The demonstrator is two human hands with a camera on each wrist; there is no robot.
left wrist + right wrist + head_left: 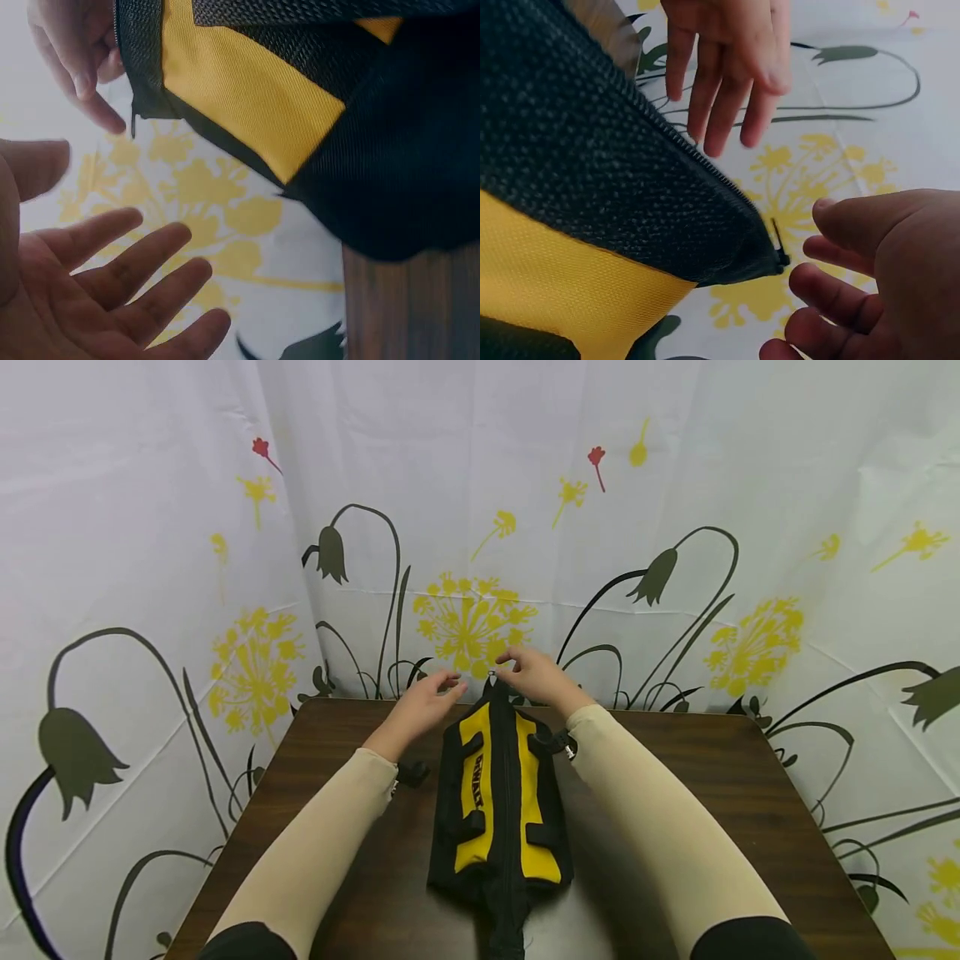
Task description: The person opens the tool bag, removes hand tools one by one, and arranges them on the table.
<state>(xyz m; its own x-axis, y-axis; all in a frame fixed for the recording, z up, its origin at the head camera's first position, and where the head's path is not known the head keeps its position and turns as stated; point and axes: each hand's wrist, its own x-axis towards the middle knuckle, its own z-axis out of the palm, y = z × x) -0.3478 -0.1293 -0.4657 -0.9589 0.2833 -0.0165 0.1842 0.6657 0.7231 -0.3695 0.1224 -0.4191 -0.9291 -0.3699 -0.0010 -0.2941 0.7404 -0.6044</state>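
A black and yellow tool bag [506, 793] lies lengthwise before me, DEWALT lettering on its left side. Its zipper [705, 161] is drawn together along the top, and a small zipper pull [777, 236] sticks up at the far end. My left hand [423, 703] hovers left of that end, fingers spread and holding nothing in the left wrist view. Just right of the pull is my right hand [542, 677], its fingers loosely bent with a gap between them and the pull in the right wrist view.
The bag rests on a dark brown wooden table [720, 793]. Beyond the table's far edge hangs a white curtain [465, 460] printed with flowers. A black strap-like end [508, 927] of the bag reaches toward me.
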